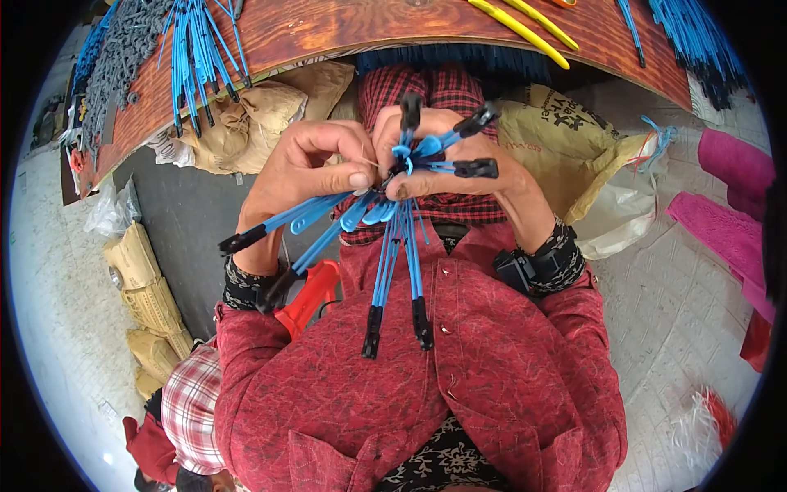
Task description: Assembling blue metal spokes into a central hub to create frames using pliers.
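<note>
In front of my chest hangs a bundle of blue rods with black clip-like ends (pixel 352 215), fanning out from a dark middle joint. My right hand (pixel 463 152) grips the bundle at that joint, thumb and fingers closed round it. Several rods point up and right past its fingers; others hang down over my red jacket. My left hand (pixel 307 156) is pinched closed at the joint's left side. A thin pale strand (pixel 369 161) shows between its thumb and forefinger. The fingertips partly hide the joint.
Beyond my knees, a wooden table (pixel 344 29) carries more blue rods (pixel 197 57), grey chain-like parts (pixel 131 49) and a yellow-handled tool (pixel 525 31). Woven sacks (pixel 566 156) lie beneath. A red plastic stool or frame (pixel 311 297) is by my left elbow; another person's checked sleeve (pixel 193 394) is behind.
</note>
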